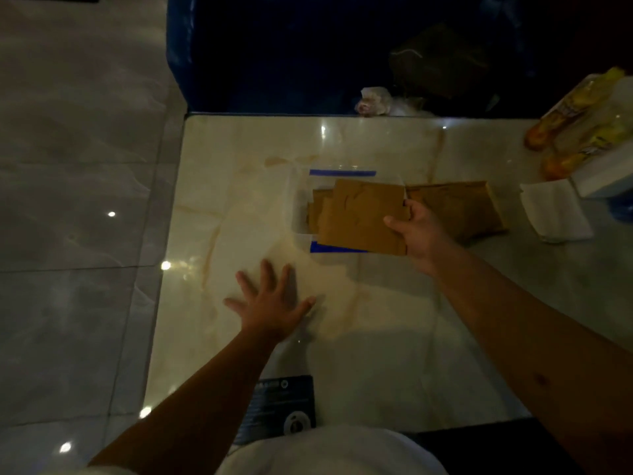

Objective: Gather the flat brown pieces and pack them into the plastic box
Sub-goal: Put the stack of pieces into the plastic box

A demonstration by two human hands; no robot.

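A clear plastic box (301, 186) with blue strips on its long sides sits in the middle of the pale marble counter (394, 337). Flat brown pieces (317, 204) lie inside it. My right hand (416, 229) grips the right edge of a larger flat brown piece (359, 217) held over the box. More brown pieces (459, 207) form a stack on the counter just right of the box. My left hand (270, 303) rests flat on the counter below and left of the box, fingers spread, holding nothing.
White folded napkins (555, 214) and a white box (606, 173) lie at the right edge, beside packaged yellow-orange items (568, 114). A crumpled wrapper (373, 101) sits at the counter's far edge. A dark printed card (281, 406) lies near me. Grey floor tiles (75, 200) lie left.
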